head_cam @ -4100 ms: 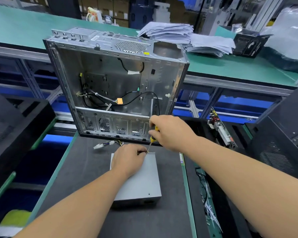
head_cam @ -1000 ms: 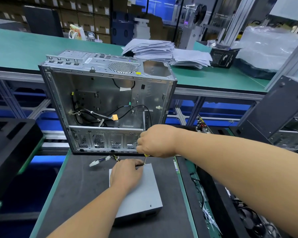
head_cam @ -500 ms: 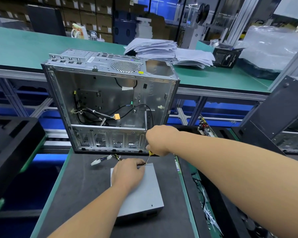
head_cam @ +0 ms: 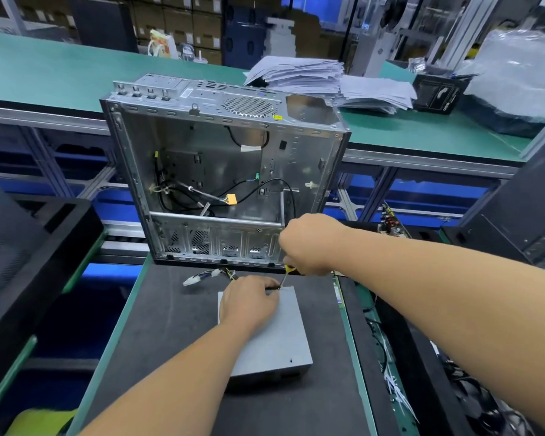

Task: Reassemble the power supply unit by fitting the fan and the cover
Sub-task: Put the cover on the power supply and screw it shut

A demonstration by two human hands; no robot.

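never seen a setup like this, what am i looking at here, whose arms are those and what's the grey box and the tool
There is no machine here: this is one picture from a camera worn on a person's head, looking forward and down, so the two arms are that person's own.

On the dark mat lies a flat grey metal box, the power supply unit, with its cover on top. A bundle of wires with white plugs comes out of its far end.

The left hand rests on the far part of the box, steadying it. The right hand has its grip round a yellow-handled screwdriver, whose tip points down at the far right corner of the cover, most likely at a screw, though the screw itself is too small to see.

Behind stands an open, stripped computer case with loose cables inside. A stack of papers sits on the green bench beyond.
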